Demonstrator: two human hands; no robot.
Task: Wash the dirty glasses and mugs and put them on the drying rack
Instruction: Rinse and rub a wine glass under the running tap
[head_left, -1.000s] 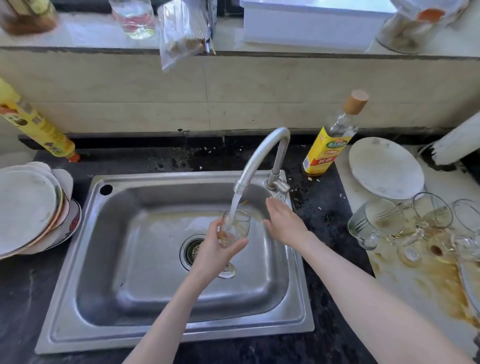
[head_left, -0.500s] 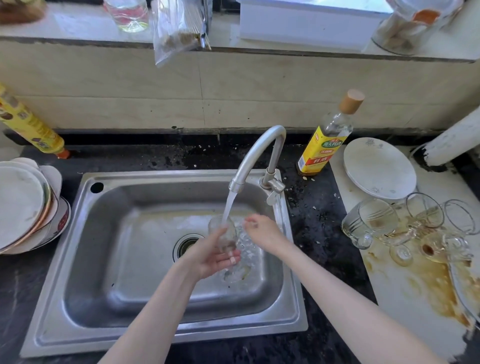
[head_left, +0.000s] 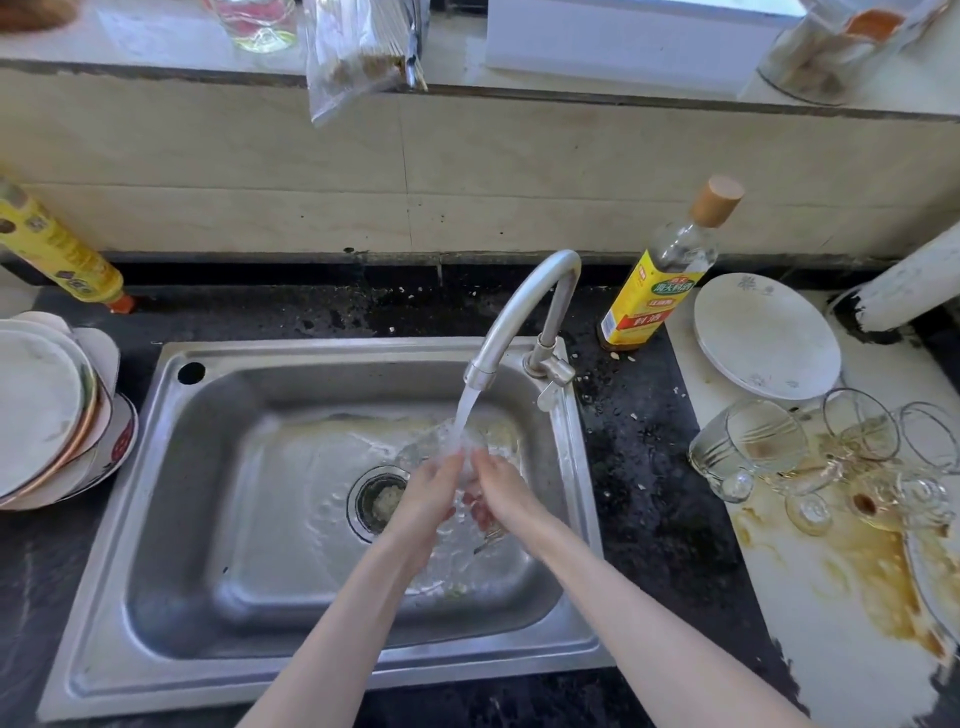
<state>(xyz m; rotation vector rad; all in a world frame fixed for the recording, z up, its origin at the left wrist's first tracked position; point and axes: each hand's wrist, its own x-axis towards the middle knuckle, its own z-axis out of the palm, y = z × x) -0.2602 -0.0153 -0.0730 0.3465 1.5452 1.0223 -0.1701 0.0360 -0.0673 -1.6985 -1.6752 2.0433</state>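
I see the sink (head_left: 171, 525) set in the dark bench (head_left: 644, 467), with the tap (head_left: 524, 306) running into its right half. On the pale board to the right lie the dirty glasses (head_left: 753, 441), tipped on their sides in brown spill, well apart from the basin. No drying rack is in view.

Both hands meet under the stream. The left hand (head_left: 428, 506) wraps its grip round the glass (head_left: 470, 506) from the left; the right hand (head_left: 506, 493) closes on it from the right, fingers curled against the wall. The glass lies between the two palms, directly below the spout. Water blurs its outline, so I cannot tell which way its long axis or mouth points.

I judge this to be the rinse step. The waiting glasses lie to the right, so the right hand is nearer them.
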